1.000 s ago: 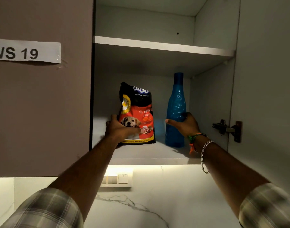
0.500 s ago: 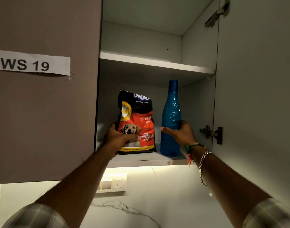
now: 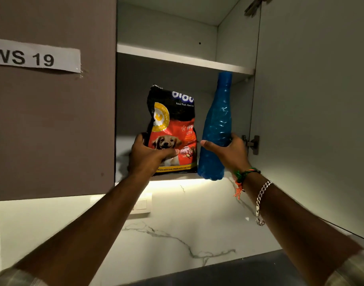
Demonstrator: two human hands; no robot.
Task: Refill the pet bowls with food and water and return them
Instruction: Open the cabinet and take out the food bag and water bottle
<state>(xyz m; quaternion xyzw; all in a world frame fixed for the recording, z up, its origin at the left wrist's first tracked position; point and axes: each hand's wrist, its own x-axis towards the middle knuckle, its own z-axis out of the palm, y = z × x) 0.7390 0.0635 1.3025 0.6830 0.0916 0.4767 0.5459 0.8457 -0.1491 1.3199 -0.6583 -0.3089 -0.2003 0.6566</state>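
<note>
- Left hand [image 3: 151,156] is wrapped around the lower left of the dog food bag [image 3: 172,131], thumb across the front panel; the bag sits at the front of the lower shelf [image 3: 177,176].
- Right hand [image 3: 226,150] is closed around the waist of the blue water bottle [image 3: 217,124]. Bottle leans with its neck to the right, and its base overhangs the shelf lip, so it looks lifted or half out.
- Bag and bottle are just beside each other; can't tell if they touch.
- Step, as I read it: fetching supplies from the wall cabinet. No bowls in view, so refilling hasn't started.
- Next move calls for pulling both straight out and down, bag upright because its top looks crumpled and maybe open.
- Edges: upper shelf [image 3: 185,58] runs close above the bottle cap, so lower before tilting further.
- Open cabinet door [image 3: 313,120] and its hinge [image 3: 252,143] sit just right of the right hand; closed door with the WS 19 label [image 3: 35,57] bounds the left.
- Free room is below, in front of the marble backsplash [image 3: 177,234].
</note>
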